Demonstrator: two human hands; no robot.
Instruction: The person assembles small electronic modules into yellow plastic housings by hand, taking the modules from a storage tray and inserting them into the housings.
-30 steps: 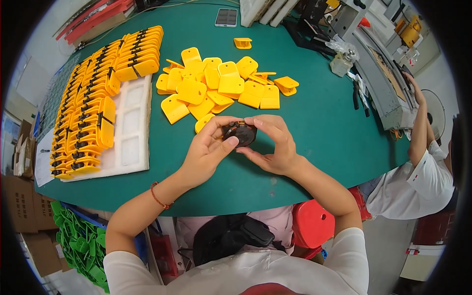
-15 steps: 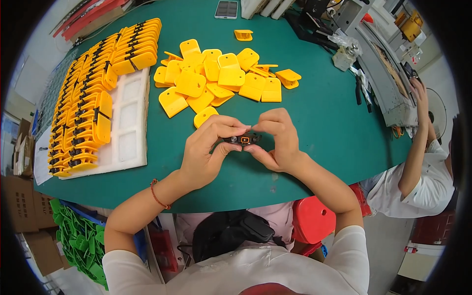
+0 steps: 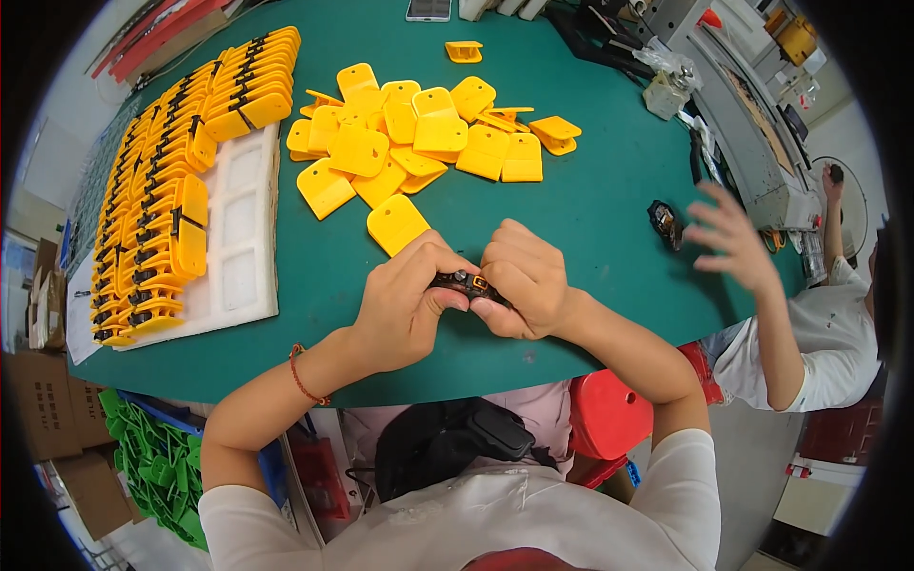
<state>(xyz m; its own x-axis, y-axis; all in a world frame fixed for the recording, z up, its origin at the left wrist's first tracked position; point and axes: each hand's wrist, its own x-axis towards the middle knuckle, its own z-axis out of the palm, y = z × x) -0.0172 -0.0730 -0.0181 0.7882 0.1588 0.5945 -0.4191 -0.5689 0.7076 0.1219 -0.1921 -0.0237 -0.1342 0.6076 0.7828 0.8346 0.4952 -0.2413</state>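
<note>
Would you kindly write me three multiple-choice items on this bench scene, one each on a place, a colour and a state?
1. Where does the loose pile of yellow plastic covers lie?
A. on the green table, beyond the hands
B. in a cardboard box
C. on the red stool

2. What colour is the foam tray on the person's left?
A. black
B. white
C. blue

3. How is the small dark part held?
A. lying alone on the table
B. in the left hand only
C. between left hand and right hand

Answers: 1 A, the pile rests on the table past the knuckles. 2 B, its bare cells show white. 3 C, fingers of both hands close on it above the table.
</note>
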